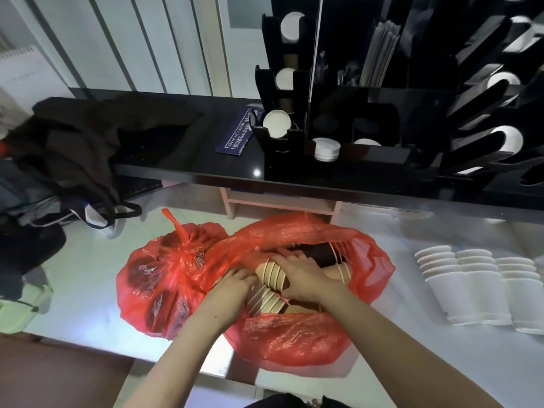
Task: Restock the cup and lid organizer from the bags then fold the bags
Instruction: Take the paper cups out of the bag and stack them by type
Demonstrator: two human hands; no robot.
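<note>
Both hands in open red bag (309,343); right hand (297,275) grips striped cup stack (272,275), left hand (235,282) fingers hidden, cannot tell; cups light, crushable, prob. grab mid-stack; organizer (353,134) at 12 o'clock.

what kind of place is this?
Likely a cafe or office drinks counter: a black cup and lid organizer on a glossy counter, stacked white paper cups, and red bags of cups.
</note>
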